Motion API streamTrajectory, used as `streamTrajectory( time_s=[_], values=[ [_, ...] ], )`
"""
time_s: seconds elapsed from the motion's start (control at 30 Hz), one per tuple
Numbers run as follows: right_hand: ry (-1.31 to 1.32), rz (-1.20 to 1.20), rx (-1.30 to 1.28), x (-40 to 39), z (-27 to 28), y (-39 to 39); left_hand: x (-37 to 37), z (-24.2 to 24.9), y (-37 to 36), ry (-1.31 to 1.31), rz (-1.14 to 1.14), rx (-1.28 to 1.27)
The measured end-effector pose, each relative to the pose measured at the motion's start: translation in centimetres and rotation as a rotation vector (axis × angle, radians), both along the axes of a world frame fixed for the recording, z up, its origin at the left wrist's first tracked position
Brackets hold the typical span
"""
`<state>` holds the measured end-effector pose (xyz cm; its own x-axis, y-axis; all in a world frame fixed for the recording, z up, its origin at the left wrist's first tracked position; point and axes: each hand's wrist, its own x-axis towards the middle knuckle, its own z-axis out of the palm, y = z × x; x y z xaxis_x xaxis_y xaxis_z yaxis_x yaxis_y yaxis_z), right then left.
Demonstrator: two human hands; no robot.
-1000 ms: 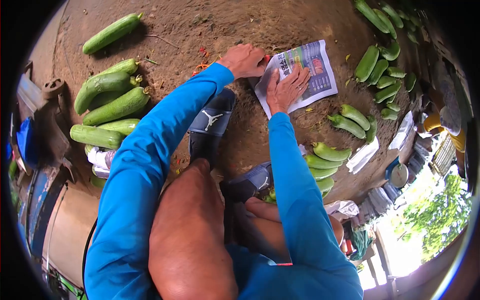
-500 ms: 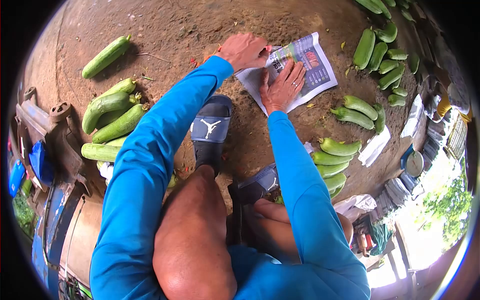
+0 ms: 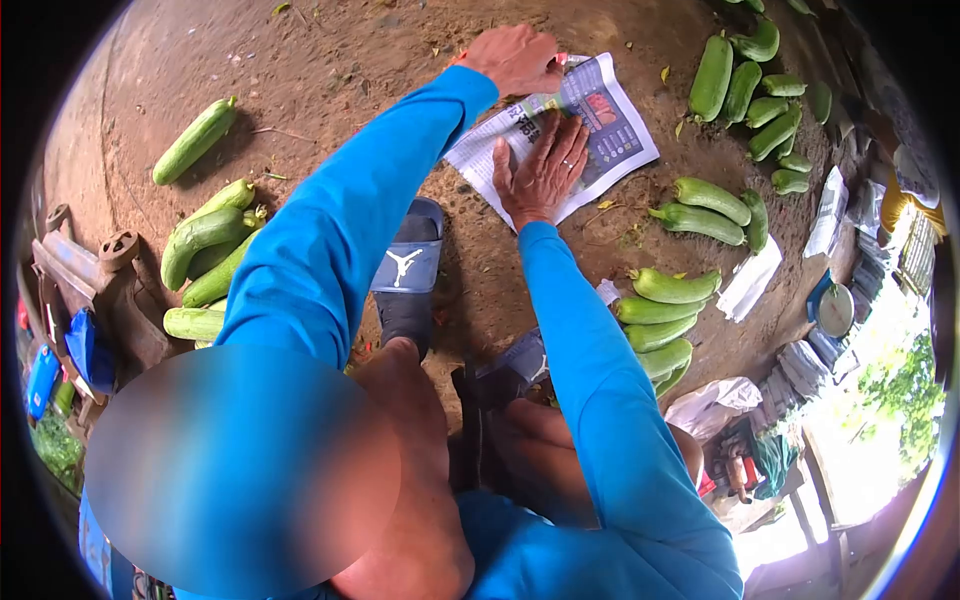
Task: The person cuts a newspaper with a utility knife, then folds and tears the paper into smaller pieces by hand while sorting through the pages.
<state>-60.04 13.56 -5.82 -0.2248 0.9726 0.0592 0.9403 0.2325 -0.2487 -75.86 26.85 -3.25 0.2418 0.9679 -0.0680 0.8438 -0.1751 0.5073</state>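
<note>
A folded sheet of newspaper (image 3: pixel 622 140) lies on the dirt floor ahead of my feet. My right hand (image 3: pixel 545 170) rests flat on it, fingers stretched out, with a ring on one finger. At the paper's far edge, my left hand (image 3: pixel 515 60) is closed with its knuckles up. A bit of red shows by its fingertips and another orange-red bit near the wrist, but the thing gripped is mostly hidden.
Green gourds lie in groups: a single one (image 3: pixel 195 140) and a pile (image 3: pixel 212 240) at left, others (image 3: pixel 712 78) at far right, more (image 3: pixel 665 310) by my right forearm. My sandalled foot (image 3: pixel 408 265) is below the paper. Folded newspaper (image 3: pixel 750 278) lies at right.
My left hand has moved up and to the right along the newspaper's far edge. My right hand remains flat on the paper. The whole view has shifted slightly.
</note>
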Motion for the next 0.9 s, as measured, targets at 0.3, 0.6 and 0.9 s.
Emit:
streamTrajectory(
  time_s=[0.3, 0.6, 0.9],
  values=[
    [0.022, -0.056, -0.127, 0.1, 1.0, -0.1, 2.7, 4.5, 6.8, -0.192, 0.142, 0.054],
    [0.070, -0.044, -0.072, 0.3, 0.7, 0.1, -8.6, 3.8, -9.5, -0.035, 0.347, -0.051],
    [0.334, -0.013, -0.087, 4.2, 2.1, 2.4, -11.6, 3.4, -25.2, 0.032, 0.605, -0.239]
  ],
)
